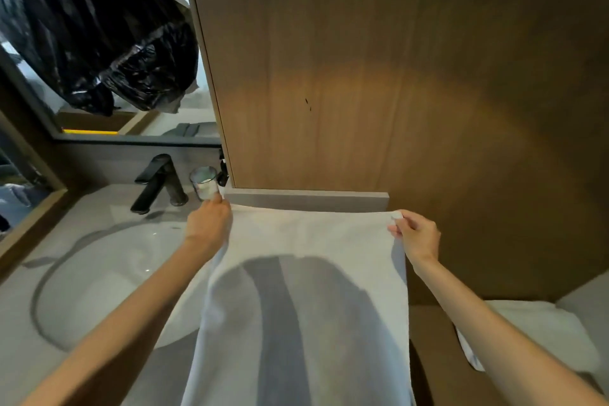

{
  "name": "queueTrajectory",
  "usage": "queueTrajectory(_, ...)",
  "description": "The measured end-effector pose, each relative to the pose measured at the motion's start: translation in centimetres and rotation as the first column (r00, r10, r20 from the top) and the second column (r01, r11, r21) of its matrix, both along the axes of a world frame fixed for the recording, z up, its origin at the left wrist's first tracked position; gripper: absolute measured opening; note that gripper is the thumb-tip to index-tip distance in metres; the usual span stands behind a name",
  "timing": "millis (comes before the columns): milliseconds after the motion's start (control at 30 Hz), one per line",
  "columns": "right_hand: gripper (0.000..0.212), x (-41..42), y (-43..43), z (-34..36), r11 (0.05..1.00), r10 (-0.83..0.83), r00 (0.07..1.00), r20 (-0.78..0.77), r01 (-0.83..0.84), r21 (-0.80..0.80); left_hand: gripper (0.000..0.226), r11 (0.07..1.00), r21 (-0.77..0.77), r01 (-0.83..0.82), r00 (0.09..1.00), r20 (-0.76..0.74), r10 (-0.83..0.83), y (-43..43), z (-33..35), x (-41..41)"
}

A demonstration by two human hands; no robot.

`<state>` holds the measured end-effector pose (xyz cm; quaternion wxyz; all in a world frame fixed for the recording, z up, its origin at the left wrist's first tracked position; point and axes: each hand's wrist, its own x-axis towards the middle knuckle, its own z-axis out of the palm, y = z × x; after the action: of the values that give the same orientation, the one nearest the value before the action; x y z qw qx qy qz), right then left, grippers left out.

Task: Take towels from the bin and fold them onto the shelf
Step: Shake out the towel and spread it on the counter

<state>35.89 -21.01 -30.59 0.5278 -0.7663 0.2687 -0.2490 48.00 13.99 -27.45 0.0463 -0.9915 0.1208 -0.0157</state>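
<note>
The white towel [306,300] hangs lengthwise toward the person, its far edge stretched level just in front of the grey ledge [306,199]. The left hand [209,224] is clenched on the corner nearest the faucet [158,183]; the right hand [417,234] pinches the opposite corner. It looks plain, thick and unfolded.

Left hand [209,224] and right hand [417,236] pinched, arms outstretched.

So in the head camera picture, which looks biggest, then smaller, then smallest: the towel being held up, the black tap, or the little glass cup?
1. White towel, but it is nearest the camera.
2. Black tap.
3. Glass cup.
</note>
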Motion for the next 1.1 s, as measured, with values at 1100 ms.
queueTrajectory(1100, 0.061, -0.4, 2.6, -13.6, 0.47, 0.228, 0.721, -0.654, -0.67, -0.575, 0.072, 0.956, -0.279, 0.094, 0.977, -0.158, -0.142, -2.6, -16.0, -4.8)
